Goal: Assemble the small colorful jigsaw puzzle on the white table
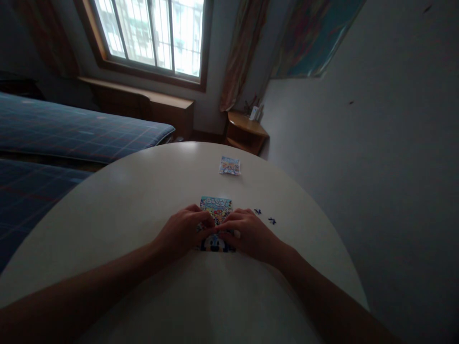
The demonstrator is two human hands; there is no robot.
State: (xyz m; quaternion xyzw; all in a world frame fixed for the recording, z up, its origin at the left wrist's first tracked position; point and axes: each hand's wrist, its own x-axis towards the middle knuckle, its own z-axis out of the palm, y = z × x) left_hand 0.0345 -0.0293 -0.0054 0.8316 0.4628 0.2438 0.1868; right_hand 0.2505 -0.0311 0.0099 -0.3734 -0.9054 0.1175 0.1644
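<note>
Table: a round, pale table spreads before me and carries everything within my reach.
Jigsaw puzzle: the picture jigsaw puzzle lies flat at the table's near middle, under my hands.
Puzzle's build: most of the picture looks joined, so I judge it nearly done; my hands cover its middle, and I cannot tell what gaps remain there.
Puzzle's lie: title edge away from me, cartoon face near me, so it reads upright; its long axis runs from me toward the far rim.
Left hand: my left hand rests over the puzzle's left side, fingers curled inward; whether it pinches a piece, I cannot tell.
Right hand: my right hand mirrors it, fingertips meeting the left's; its grip is equally unclear.
Printed picture: a small printed picture lies beyond the puzzle.
Loose pieces: a farther dark piece and a nearer dark piece lie to the right, apparently left to fit.
</note>
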